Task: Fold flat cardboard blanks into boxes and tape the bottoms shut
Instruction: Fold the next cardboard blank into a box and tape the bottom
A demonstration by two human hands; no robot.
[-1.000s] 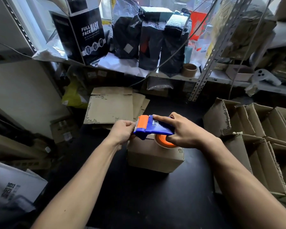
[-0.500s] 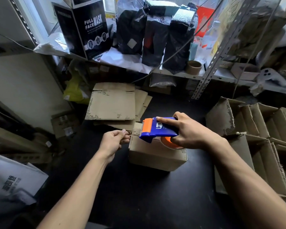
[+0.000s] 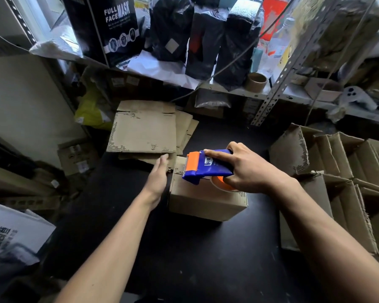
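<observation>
Brown cardboard box (image 3: 206,200) sits on your black bench (image 3: 184,259), long axis running left-right. Your right hand (image 3: 247,169) grips the blue-and-orange tape dispenser (image 3: 206,167), nose pointing left. Your left hand (image 3: 159,173) lies flat-fingered against the box's left side.

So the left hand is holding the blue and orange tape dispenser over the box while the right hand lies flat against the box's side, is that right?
Hands swapped. In the head view the right hand grips the tape dispenser over the box; the left hand lies flat against its side.

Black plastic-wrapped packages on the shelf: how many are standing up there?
3, side by side right of the black mask box: left one, middle one, right one. More may be hidden behind them.
</observation>
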